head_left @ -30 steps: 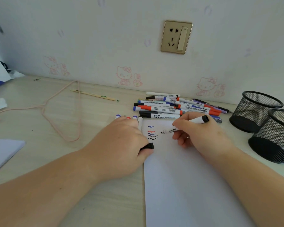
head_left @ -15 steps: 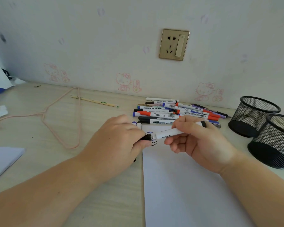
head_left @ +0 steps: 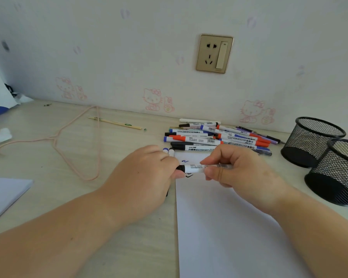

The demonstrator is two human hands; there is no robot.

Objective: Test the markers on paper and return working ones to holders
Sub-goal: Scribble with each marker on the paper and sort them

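Head view, starting closest: the sheet of paper [head_left: 219, 227] lies flat on the pale wood-grain bench [head_left: 68, 157], smooth and mostly blank, with a few squiggles peeking out near its far end. Just above that, both hands meet on one marker [head_left: 197, 169], a slim white plastic barrel held roughly level. The right hand [head_left: 239, 173] has its grip closed around the barrel, thumb underneath. The left hand [head_left: 145, 177] pinches the black cap end, and seems to have a few more markers tucked under the fingers, though most of that is hidden. Looks to me like the capping step after a test scribble, so next up is probably pressing the cap home square, then carrying the marker right to a holder.

Farther back there's the pile of markers [head_left: 215, 137], glossy barrels with blue, red and black caps, all lying sideways. Off to the right, two black mesh holders [head_left: 313, 143], round wire cups, touching or nearly so.
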